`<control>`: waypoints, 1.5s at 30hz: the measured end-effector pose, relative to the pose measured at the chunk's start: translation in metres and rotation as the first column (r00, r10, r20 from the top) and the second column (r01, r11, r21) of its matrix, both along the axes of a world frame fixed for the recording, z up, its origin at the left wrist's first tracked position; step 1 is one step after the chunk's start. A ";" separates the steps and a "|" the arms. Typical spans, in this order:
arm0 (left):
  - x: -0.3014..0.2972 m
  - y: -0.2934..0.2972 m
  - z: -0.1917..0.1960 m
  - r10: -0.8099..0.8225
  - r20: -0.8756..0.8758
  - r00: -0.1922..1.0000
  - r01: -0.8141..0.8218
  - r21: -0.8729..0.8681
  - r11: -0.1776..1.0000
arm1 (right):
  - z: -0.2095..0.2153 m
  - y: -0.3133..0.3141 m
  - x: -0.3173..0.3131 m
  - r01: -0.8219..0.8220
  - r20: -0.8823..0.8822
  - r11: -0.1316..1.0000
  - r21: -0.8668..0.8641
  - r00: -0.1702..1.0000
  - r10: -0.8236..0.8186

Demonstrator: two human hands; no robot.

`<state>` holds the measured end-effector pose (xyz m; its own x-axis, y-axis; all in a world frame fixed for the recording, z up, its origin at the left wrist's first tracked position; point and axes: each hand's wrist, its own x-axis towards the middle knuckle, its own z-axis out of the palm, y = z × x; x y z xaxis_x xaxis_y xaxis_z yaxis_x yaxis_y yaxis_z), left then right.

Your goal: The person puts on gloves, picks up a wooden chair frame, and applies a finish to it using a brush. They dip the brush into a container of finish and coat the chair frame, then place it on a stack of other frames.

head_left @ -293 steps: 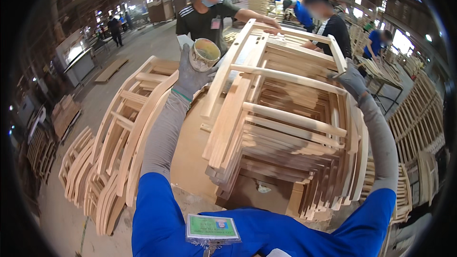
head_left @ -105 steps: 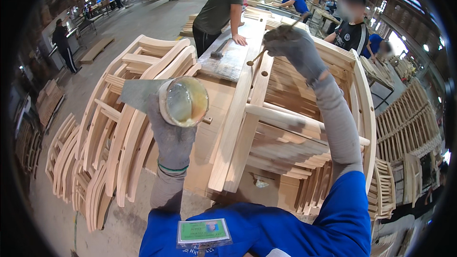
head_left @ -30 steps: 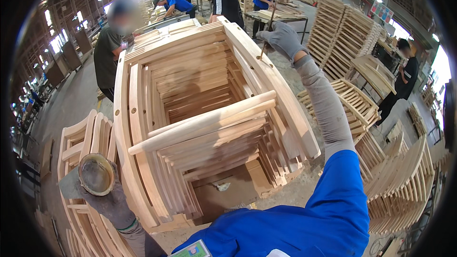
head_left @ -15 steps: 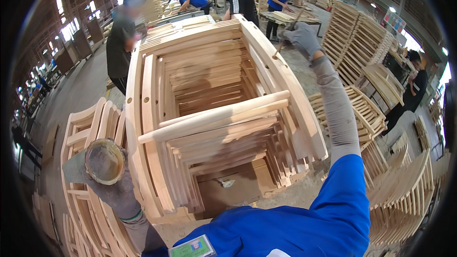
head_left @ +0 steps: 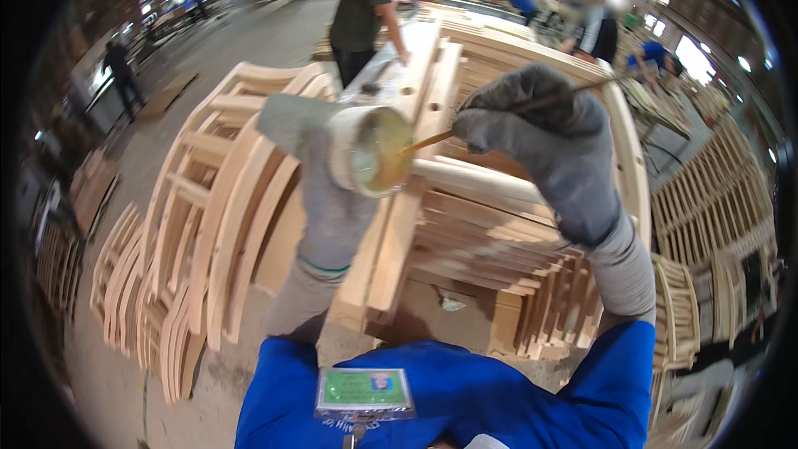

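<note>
My left hand (head_left: 328,220), in a grey glove, is closed around a small pale cup (head_left: 342,150) tilted so its mouth shows a cloudy amber substance. A flat grey-green piece (head_left: 287,123) sticks out beside the cup from the same hand; its kind is unclear. My right hand (head_left: 549,150), also gloved, grips a thin stick (head_left: 431,141) whose tip reaches into the cup's mouth. Both hands are above a stack of pale wooden frames (head_left: 507,189), with holes along their side rails. The fingers of my left hand are partly hidden behind the cup.
More curved wooden frames (head_left: 220,199) lean at the left. Slatted wooden parts (head_left: 715,191) are stacked at the right. A person in dark clothes (head_left: 359,25) stands beyond the stack, an arm reaching toward it. Other people work at tables farther back.
My right hand has come from the stack's far right rail toward the cup, bringing the stick's tip into it. My left hand has raised the cup inward. The view has turned left.
</note>
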<state>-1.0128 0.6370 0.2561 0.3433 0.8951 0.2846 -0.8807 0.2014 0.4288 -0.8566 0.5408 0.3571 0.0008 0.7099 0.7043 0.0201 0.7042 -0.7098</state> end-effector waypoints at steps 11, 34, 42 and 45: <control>-0.030 -0.015 0.006 0.084 0.000 0.996 -0.077 0.387 0.919 | -0.068 0.001 -0.049 0.156 -0.119 0.988 0.001 0.981 -0.155; -0.016 -0.016 0.018 -0.353 0.248 0.902 0.244 0.382 0.891 | -0.103 -0.029 -0.045 0.076 -0.318 0.992 0.106 0.947 -0.038; -0.008 -0.020 0.019 -0.058 -0.035 0.998 0.067 0.393 0.917 | -0.103 -0.030 -0.044 0.154 -0.405 0.985 -0.072 0.898 -0.170; -0.006 -0.011 0.021 -0.218 0.141 0.966 0.165 0.315 0.935 | -0.099 -0.037 -0.046 0.155 -0.418 0.987 -0.045 0.894 -0.159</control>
<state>-1.0186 0.6261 0.2769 0.4220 0.6820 0.5973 -0.9032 0.2595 0.3418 -0.9025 0.5040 0.2582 0.4062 0.6835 0.6066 -0.1711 0.7089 -0.6842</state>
